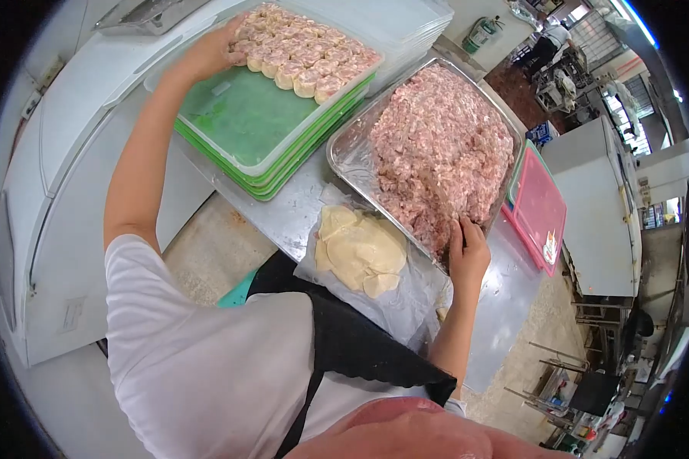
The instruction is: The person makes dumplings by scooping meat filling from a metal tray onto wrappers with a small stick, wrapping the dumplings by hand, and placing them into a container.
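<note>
My left hand (216, 52) is at the left end of the rows of filled dumplings (306, 55), its fingers against the dumplings at the edge. They sit in a clear plastic tray (245, 126) on a stack of green trays. My right hand (468, 249) is at the near right edge of a metal pan (350, 157) heaped with ground meat (444, 138). Its fingers are pressed together at the meat; what they hold, if anything, is hidden. Between my arms, a pile of pale dough wrappers (364, 249) lies on a plastic sheet (394, 310).
The metal table (505, 306) carries the pans. A pink lid (541, 206) leans out beyond the meat pan. Clear trays (406, 30) are stacked at the back. A fire extinguisher (482, 34) stands behind, and another person (555, 38) is in the far background.
</note>
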Demonstrator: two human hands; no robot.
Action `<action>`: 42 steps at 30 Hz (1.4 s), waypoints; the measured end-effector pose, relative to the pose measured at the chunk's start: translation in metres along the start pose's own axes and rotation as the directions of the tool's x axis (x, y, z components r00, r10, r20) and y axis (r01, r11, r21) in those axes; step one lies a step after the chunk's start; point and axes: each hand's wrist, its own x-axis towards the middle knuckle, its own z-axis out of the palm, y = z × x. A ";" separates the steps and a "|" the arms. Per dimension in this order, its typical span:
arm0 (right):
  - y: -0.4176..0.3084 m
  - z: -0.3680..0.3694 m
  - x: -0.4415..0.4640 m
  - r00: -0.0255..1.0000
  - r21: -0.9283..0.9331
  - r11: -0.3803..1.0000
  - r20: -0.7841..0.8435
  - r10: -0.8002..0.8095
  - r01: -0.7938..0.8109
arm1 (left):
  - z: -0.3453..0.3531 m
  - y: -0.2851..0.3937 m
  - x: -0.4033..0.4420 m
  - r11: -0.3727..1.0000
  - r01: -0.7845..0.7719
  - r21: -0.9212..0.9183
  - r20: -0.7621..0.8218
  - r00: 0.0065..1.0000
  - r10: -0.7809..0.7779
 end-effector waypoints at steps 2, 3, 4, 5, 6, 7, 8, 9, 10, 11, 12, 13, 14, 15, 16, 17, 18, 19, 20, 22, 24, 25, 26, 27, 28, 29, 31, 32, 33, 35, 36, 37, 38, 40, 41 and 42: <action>0.003 0.005 0.002 1.000 0.007 1.000 -0.017 -0.009 0.010 | 0.007 -0.013 0.005 0.999 0.005 -0.050 -0.032 0.999 -0.007; 0.006 0.008 0.003 0.997 0.024 0.999 -0.065 -0.042 0.044 | 0.006 -0.017 0.006 0.998 -0.066 0.009 -0.067 0.996 0.066; 0.008 0.009 0.003 0.991 0.035 0.997 -0.113 -0.071 0.075 | 0.010 -0.020 0.006 0.988 -0.137 0.065 -0.096 0.985 0.143; 0.010 0.008 0.004 0.992 0.016 0.998 -0.108 -0.062 0.064 | 0.014 -0.023 0.006 0.989 -0.142 0.044 -0.088 0.985 0.145; 0.009 0.003 0.006 1.000 -0.031 0.999 0.013 -0.020 0.021 | 0.004 -0.001 -0.002 0.996 -0.090 -0.009 -0.057 0.994 0.090; 0.008 -0.001 0.010 0.991 -0.081 0.996 0.130 0.032 -0.021 | -0.001 0.015 -0.013 0.997 -0.039 -0.059 -0.022 0.999 0.038; 0.006 -0.009 0.015 0.991 -0.105 0.994 0.126 0.049 -0.036 | 0.002 0.022 -0.022 0.974 -0.167 0.155 -0.148 0.971 0.189; 0.002 -0.019 0.021 0.978 -0.160 0.986 0.207 -0.002 0.036 | 0.003 0.029 -0.033 0.893 -0.252 0.373 -0.242 0.903 0.356; -0.001 -0.030 0.028 0.955 -0.206 0.972 0.293 -0.047 0.111 | 0.002 0.060 -0.050 0.929 -0.261 0.261 -0.274 0.903 0.330; -0.003 -0.039 0.036 0.941 -0.264 0.945 0.321 -0.102 0.193 | 0.002 0.101 -0.070 0.953 -0.266 0.146 -0.299 0.906 0.299; -0.010 -0.045 0.044 0.943 -0.281 0.942 0.321 -0.085 0.181 | 0.007 0.132 -0.089 0.922 -0.385 -0.028 -0.216 0.903 0.371; -0.020 -0.050 0.053 0.928 -0.355 0.902 0.354 -0.114 0.247 | 0.011 0.157 -0.104 0.856 -0.475 -0.206 -0.147 0.880 0.452; -0.029 -0.054 0.059 0.910 -0.421 0.851 0.390 -0.141 0.312 | 0.032 0.169 -0.115 0.728 -0.609 -0.314 -0.141 0.789 0.598; -0.046 -0.048 0.059 0.869 -0.555 0.723 0.478 -0.128 0.411 | 0.059 0.177 -0.124 0.623 -0.682 -0.383 -0.120 0.706 0.698; -0.057 -0.034 0.052 0.873 -0.565 0.721 0.474 -0.117 0.403 | 0.089 0.186 -0.136 0.614 -0.624 -0.483 -0.062 0.724 0.687; -0.064 -0.018 0.042 0.849 -0.566 0.679 0.501 -0.167 0.468 | 0.114 0.191 -0.148 0.600 -0.556 -0.575 0.002 0.733 0.681; -0.069 -0.009 0.035 0.822 -0.566 0.632 0.528 -0.215 0.530 | 0.128 0.193 -0.156 0.589 -0.563 -0.580 0.000 0.723 0.691; -0.073 -0.008 0.028 0.827 -0.577 0.629 0.523 -0.206 0.522 | 0.139 0.194 -0.162 0.601 -0.506 -0.618 0.070 0.726 0.684; -0.077 -0.009 0.017 0.809 -0.559 0.614 0.531 -0.251 0.557 | 0.149 0.196 -0.166 0.614 -0.444 -0.653 0.144 0.723 0.676; -0.075 -0.018 0.011 0.793 -0.548 0.596 0.537 -0.288 0.588 | 0.163 0.192 -0.171 0.608 -0.474 -0.636 0.075 0.747 0.661; -0.068 -0.036 0.015 0.789 -0.526 0.613 0.538 -0.298 0.590 | 0.174 0.185 -0.175 0.617 -0.501 -0.607 0.007 0.773 0.634; -0.074 -0.045 0.027 0.790 -0.548 0.649 0.596 -0.140 0.528 | 0.179 0.180 -0.174 0.591 -0.507 -0.627 -0.011 0.765 0.644; -0.071 -0.041 0.033 0.791 -0.547 0.649 0.594 -0.143 0.528 | 0.181 0.177 -0.175 0.566 -0.512 -0.646 -0.028 0.757 0.653; -0.065 -0.034 0.036 0.795 -0.535 0.648 0.576 -0.190 0.542 | 0.181 0.176 -0.175 0.567 -0.513 -0.644 -0.029 0.757 0.653; -0.060 -0.026 0.035 0.797 -0.522 0.647 0.556 -0.236 0.556 | 0.180 0.176 -0.175 0.570 -0.479 -0.668 -0.012 0.773 0.635; -0.060 -0.007 0.028 0.820 -0.514 0.677 0.516 -0.247 0.527 | 0.180 0.176 -0.175 0.572 -0.445 -0.689 0.003 0.787 0.616; -0.078 0.006 0.023 0.814 -0.482 0.684 0.496 -0.302 0.548 | 0.186 0.174 -0.178 0.585 -0.413 -0.698 -0.030 0.834 0.551; -0.083 0.010 0.019 0.806 -0.448 0.691 0.477 -0.352 0.567 | 0.188 0.173 -0.181 0.594 -0.376 -0.711 -0.059 0.874 0.483; -0.085 0.015 0.017 0.808 -0.448 0.694 0.472 -0.353 0.564 | 0.185 0.173 -0.183 0.596 -0.380 -0.707 -0.058 0.872 0.487; -0.083 0.025 0.022 0.847 -0.374 0.796 0.440 -0.299 0.475 | 0.180 0.174 -0.184 0.413 0.206 -0.887 0.302 0.936 0.182; -0.081 0.025 0.025 0.846 -0.373 0.795 0.439 -0.303 0.479 | 0.178 0.176 -0.181 0.414 0.203 -0.887 0.298 0.937 0.180; -0.080 0.025 0.027 0.866 -0.232 0.880 0.398 -0.303 0.415 | 0.178 0.180 -0.177 -0.039 0.436 -0.899 0.426 0.891 0.156; -0.078 0.025 0.030 0.885 -0.080 0.935 0.358 -0.297 0.346 | 0.176 0.184 -0.174 -0.482 0.554 -0.679 0.534 0.823 0.195; -0.071 0.010 0.037 0.884 -0.004 0.953 0.375 -0.280 0.304 | 0.167 0.195 -0.178 -0.468 0.486 -0.738 0.493 0.862 0.119; -0.068 0.000 0.040 0.882 0.066 0.967 0.397 -0.253 0.248 | 0.165 0.198 -0.180 -0.308 0.494 -0.813 0.488 0.867 0.100; -0.067 -0.014 0.043 0.880 0.072 0.966 0.399 -0.256 0.248 | 0.163 0.198 -0.183 -0.137 0.491 -0.860 0.484 0.871 0.084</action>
